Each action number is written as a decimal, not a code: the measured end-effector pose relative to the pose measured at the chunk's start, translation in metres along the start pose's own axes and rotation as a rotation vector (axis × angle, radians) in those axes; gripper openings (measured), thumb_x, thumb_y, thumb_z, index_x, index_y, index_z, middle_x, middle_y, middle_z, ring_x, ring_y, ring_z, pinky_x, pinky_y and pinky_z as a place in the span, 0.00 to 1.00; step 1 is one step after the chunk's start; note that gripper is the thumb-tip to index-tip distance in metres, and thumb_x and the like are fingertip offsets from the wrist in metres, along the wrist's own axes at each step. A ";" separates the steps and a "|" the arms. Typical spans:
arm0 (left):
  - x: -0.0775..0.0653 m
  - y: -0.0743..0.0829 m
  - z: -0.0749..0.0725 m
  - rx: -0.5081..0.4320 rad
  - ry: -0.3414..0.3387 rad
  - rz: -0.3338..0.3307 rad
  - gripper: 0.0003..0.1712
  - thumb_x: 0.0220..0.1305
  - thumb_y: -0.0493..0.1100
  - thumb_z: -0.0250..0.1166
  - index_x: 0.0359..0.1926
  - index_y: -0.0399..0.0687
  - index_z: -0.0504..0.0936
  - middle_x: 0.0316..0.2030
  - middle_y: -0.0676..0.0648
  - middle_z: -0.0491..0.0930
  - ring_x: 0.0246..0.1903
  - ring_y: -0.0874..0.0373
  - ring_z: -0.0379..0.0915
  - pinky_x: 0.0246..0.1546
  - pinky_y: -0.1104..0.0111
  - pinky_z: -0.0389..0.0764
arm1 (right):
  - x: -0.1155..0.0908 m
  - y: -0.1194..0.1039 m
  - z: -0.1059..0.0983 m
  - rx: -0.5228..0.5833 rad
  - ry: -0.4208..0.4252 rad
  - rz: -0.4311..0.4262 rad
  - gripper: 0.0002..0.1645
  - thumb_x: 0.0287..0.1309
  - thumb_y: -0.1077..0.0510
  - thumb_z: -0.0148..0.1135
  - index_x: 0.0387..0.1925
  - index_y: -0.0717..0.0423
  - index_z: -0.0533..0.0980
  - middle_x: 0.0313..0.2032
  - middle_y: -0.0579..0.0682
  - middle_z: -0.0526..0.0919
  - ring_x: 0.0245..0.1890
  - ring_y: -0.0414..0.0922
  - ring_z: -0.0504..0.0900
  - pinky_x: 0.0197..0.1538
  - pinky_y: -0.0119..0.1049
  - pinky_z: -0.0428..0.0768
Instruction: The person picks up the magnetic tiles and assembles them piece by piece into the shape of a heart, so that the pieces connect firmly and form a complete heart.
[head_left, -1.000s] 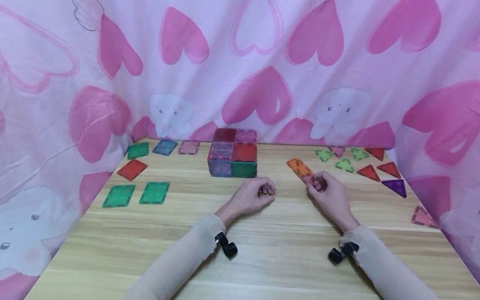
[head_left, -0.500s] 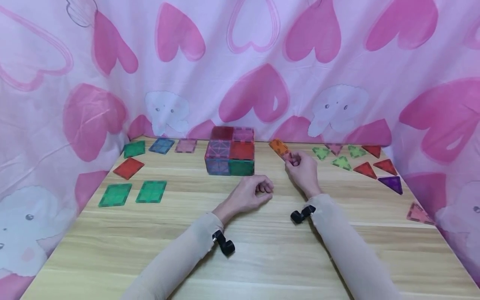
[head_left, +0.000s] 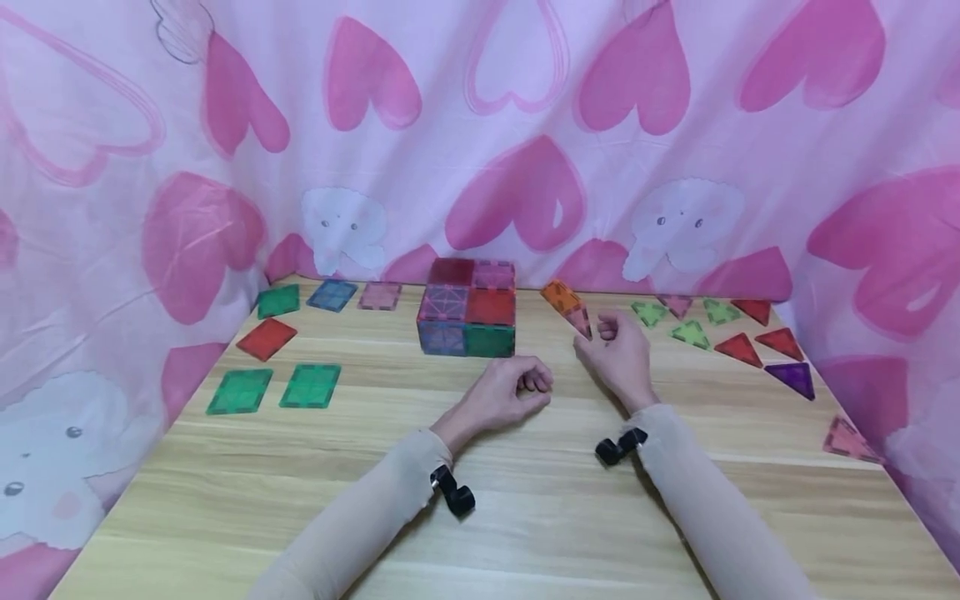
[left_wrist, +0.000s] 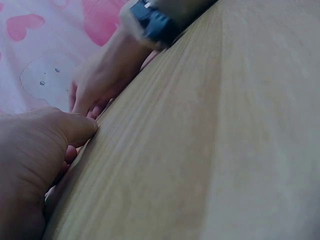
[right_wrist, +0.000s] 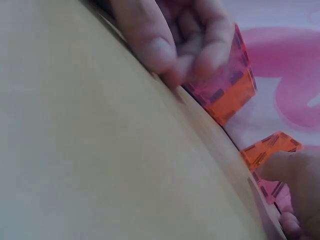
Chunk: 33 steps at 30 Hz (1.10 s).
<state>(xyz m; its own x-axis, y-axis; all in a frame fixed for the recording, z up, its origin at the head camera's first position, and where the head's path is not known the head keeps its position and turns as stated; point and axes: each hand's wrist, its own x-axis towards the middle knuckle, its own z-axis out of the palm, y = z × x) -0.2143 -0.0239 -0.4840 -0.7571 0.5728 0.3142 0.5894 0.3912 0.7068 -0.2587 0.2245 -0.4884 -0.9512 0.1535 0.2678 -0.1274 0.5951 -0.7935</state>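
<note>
A joined pair of translucent magnetic tiles, one orange (head_left: 561, 296) and one pink (head_left: 581, 322), is on the table to the right of a box built of coloured tiles (head_left: 489, 306). My right hand (head_left: 621, 358) is just beside the pink end, fingers loosely bent and holding nothing. In the right wrist view its thumb (right_wrist: 150, 45) and fingers overlap the pink part, and the orange part (right_wrist: 235, 100) shows past them. My left hand (head_left: 498, 392) rests on the table in front of the box, fingers loosely curled and without a thing in them.
At the left lie several flat square tiles, among them a red one (head_left: 267, 339) and a green one (head_left: 311, 386). Triangular tiles, including a purple one (head_left: 791, 379), lie at the right. A pink heart-patterned curtain (head_left: 517, 192) surrounds the wooden tabletop (head_left: 525, 517).
My right hand has carried the orange and pink tiles left and farther back, then let go of them and drawn back slightly. The left hand has stayed in place.
</note>
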 end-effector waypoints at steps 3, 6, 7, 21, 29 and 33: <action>0.000 0.000 0.000 0.003 0.001 -0.005 0.08 0.70 0.37 0.78 0.47 0.47 0.89 0.40 0.53 0.89 0.38 0.67 0.81 0.44 0.73 0.85 | -0.017 0.004 -0.014 0.001 -0.002 0.001 0.44 0.64 0.48 0.81 0.74 0.61 0.75 0.59 0.60 0.84 0.59 0.56 0.82 0.65 0.54 0.81; 0.000 0.002 0.000 -0.001 0.009 -0.005 0.08 0.70 0.36 0.78 0.46 0.48 0.89 0.40 0.53 0.89 0.38 0.67 0.81 0.43 0.74 0.84 | -0.039 0.010 -0.036 -0.009 -0.009 0.001 0.47 0.65 0.47 0.81 0.78 0.61 0.71 0.65 0.62 0.80 0.63 0.58 0.81 0.69 0.56 0.79; 0.001 0.002 0.000 -0.001 0.010 -0.003 0.08 0.70 0.36 0.78 0.46 0.48 0.89 0.40 0.53 0.89 0.38 0.67 0.81 0.43 0.74 0.84 | -0.046 0.012 -0.045 -0.011 -0.011 0.004 0.48 0.66 0.47 0.81 0.79 0.60 0.70 0.67 0.62 0.79 0.65 0.58 0.81 0.69 0.56 0.79; -0.002 0.003 -0.001 -0.008 0.005 0.000 0.08 0.70 0.35 0.78 0.47 0.46 0.89 0.41 0.51 0.89 0.38 0.65 0.82 0.44 0.72 0.85 | -0.125 0.079 -0.187 -0.225 0.440 0.105 0.43 0.57 0.56 0.83 0.74 0.54 0.79 0.58 0.57 0.81 0.52 0.35 0.75 0.58 0.31 0.66; -0.002 0.002 0.000 -0.005 0.002 -0.006 0.08 0.70 0.36 0.78 0.47 0.46 0.89 0.41 0.51 0.89 0.38 0.65 0.82 0.44 0.73 0.85 | -0.141 0.105 -0.229 -0.401 0.375 0.263 0.39 0.62 0.54 0.73 0.69 0.74 0.77 0.66 0.77 0.73 0.74 0.75 0.61 0.78 0.70 0.53; -0.001 0.001 0.000 -0.002 0.005 0.000 0.08 0.70 0.36 0.78 0.47 0.47 0.89 0.40 0.52 0.89 0.38 0.66 0.82 0.44 0.73 0.85 | -0.141 0.108 -0.229 -0.443 0.304 0.223 0.29 0.65 0.56 0.73 0.60 0.72 0.83 0.65 0.75 0.79 0.71 0.73 0.66 0.75 0.70 0.57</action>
<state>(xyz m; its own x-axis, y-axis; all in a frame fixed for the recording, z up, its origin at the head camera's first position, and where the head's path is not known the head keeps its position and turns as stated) -0.2126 -0.0239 -0.4836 -0.7587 0.5692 0.3169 0.5886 0.3903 0.7080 -0.0739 0.4476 -0.4865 -0.8097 0.4939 0.3170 0.2592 0.7856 -0.5619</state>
